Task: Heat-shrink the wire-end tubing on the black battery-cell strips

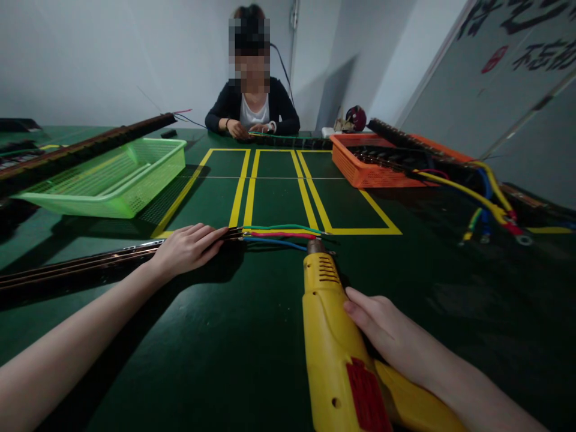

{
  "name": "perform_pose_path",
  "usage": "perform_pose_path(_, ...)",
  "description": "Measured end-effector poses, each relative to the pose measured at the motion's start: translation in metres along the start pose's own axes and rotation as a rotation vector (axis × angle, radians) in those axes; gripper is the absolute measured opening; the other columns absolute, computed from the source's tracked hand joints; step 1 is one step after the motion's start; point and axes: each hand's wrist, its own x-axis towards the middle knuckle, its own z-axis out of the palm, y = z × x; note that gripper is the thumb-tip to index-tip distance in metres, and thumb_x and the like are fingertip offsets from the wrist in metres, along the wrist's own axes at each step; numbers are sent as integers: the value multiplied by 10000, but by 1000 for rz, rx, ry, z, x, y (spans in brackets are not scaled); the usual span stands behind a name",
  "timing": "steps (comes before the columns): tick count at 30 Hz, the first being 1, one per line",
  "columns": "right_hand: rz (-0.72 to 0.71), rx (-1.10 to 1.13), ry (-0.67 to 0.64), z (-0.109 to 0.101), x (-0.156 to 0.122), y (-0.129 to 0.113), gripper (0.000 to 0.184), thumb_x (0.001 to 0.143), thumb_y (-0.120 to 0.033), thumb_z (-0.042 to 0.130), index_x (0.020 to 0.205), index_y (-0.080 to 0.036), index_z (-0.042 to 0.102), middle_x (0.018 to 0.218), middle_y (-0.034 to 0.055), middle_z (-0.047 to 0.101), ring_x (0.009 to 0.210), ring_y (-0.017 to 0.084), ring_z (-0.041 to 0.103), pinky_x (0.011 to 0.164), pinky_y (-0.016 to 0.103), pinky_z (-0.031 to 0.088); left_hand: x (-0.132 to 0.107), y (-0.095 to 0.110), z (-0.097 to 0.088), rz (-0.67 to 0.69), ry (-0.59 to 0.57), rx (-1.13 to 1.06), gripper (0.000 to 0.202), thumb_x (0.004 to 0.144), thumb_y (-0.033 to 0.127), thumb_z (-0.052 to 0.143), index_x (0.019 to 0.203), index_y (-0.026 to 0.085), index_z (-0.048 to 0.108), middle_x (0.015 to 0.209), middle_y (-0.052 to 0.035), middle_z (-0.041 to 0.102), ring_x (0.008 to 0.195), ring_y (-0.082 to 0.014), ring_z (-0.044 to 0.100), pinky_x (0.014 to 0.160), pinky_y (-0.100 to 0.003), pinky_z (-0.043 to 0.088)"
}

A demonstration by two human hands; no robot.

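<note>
My left hand (186, 247) lies flat with fingers stretched out on the end of a long dark metal bar (76, 264), pressing it to the green table (252, 336). Green, red and blue wires (279, 234) run out of the bar's end to the right. My right hand (387, 336) is wrapped round a yellow heat gun (335, 336). The gun's metal nozzle (315, 245) points away from me and sits just at the ends of the coloured wires.
A light green plastic basket (112, 180) stands at the left, an orange basket (373, 162) with dark parts at the right. Thick yellow and blue cables (486, 204) trail from it. A person (252, 108) sits across the table handling wires. Yellow tape lines (279, 192) mark the middle.
</note>
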Motion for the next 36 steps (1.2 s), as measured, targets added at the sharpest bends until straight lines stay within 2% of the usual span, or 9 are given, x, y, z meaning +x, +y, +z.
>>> perform_pose_path(10, -87, -76, -29, 7, 14, -23, 500, 953, -586, 238, 909, -202, 555, 785, 37, 615, 694, 165, 589, 575, 271, 361, 3, 1, 0, -48, -18, 9, 381, 960, 338, 351, 1182, 160, 604, 858, -75, 679, 773, -174, 625, 712, -301, 506)
perform_pose_path(17, -223, -152, -43, 22, 34, -58, 514, 927, -626, 294, 833, -197, 562, 730, 34, 604, 653, 158, 562, 559, 264, 290, 1, 15, -3, -57, -5, -9, 353, 954, 331, 372, 1161, 171, 609, 866, -63, 679, 779, -174, 628, 713, -304, 506)
perform_pose_path(22, -265, -170, -38, 32, 38, -74, 571, 903, -676, 306, 874, -191, 606, 758, 41, 633, 676, 164, 580, 566, 262, 288, -2, 14, -5, -26, 22, -20, 348, 957, 316, 378, 1170, 160, 605, 854, -59, 680, 762, -179, 625, 707, -306, 503)
perform_pose_path(25, -275, -176, -25, 32, 34, -74, 543, 940, -622, 265, 919, -200, 607, 794, 41, 647, 725, 171, 597, 582, 263, 308, -3, 12, -6, -24, 23, -21, 348, 957, 309, 382, 1185, 162, 599, 858, -60, 682, 760, -180, 626, 709, -305, 500)
perform_pose_path(27, -299, -186, -21, 31, 31, -71, 475, 978, -521, 251, 902, -200, 592, 788, 32, 641, 715, 159, 592, 587, 264, 319, -4, 13, -5, -23, 24, -4, 346, 956, 303, 389, 1197, 164, 594, 876, -62, 685, 775, -183, 633, 714, -306, 497)
perform_pose_path(29, -345, -204, -10, 29, 28, -66, 346, 987, -381, 299, 904, -197, 580, 822, 26, 637, 734, 150, 583, 624, 269, 346, -4, 14, -5, -30, 20, 22, 347, 956, 299, 390, 1208, 167, 587, 929, -69, 685, 800, -188, 640, 716, -312, 497)
perform_pose_path(32, -435, -247, 23, 27, 26, -56, 153, 913, -224, 444, 972, -190, 581, 947, 34, 627, 874, 173, 559, 775, 310, 376, -4, 16, -4, -48, 28, 34, 352, 955, 303, 384, 1219, 176, 578, 1037, -85, 669, 840, -195, 646, 729, -329, 506)
perform_pose_path(36, -521, -279, 29, 24, 24, -42, 217, 925, -212, 468, 1112, -200, 579, 1065, 38, 617, 1004, 185, 534, 912, 345, 369, -3, 16, -2, -39, 93, 45, 352, 942, 316, 418, 1229, 172, 562, 1178, -114, 618, 973, -233, 624, 817, -370, 504)
